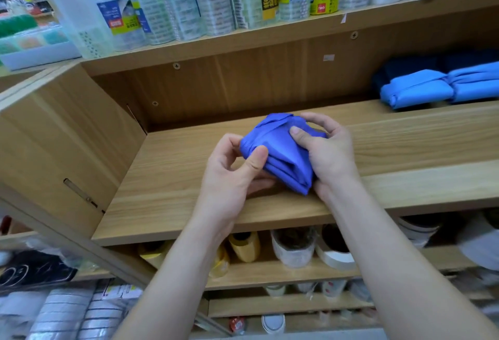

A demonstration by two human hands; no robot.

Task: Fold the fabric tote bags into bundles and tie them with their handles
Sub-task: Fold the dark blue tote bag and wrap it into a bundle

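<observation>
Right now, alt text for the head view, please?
The left hand and right hand grip a folded blue tote bag at a wooden shelf, thumbs pressed on top. Lighter blue folded bundles lie at the shelf's far right.

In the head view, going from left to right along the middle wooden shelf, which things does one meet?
First the wooden side panel → left hand → folded blue bag → right hand → light blue bundles.

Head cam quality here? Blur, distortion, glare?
Head view: wide-angle bowing bends the wooden shelf edges; left hand, right hand and blue folded bag at centre fairly sharp; tape packs up top and rolls at bottom edge soft; light even, no glare on the fabric.
</observation>
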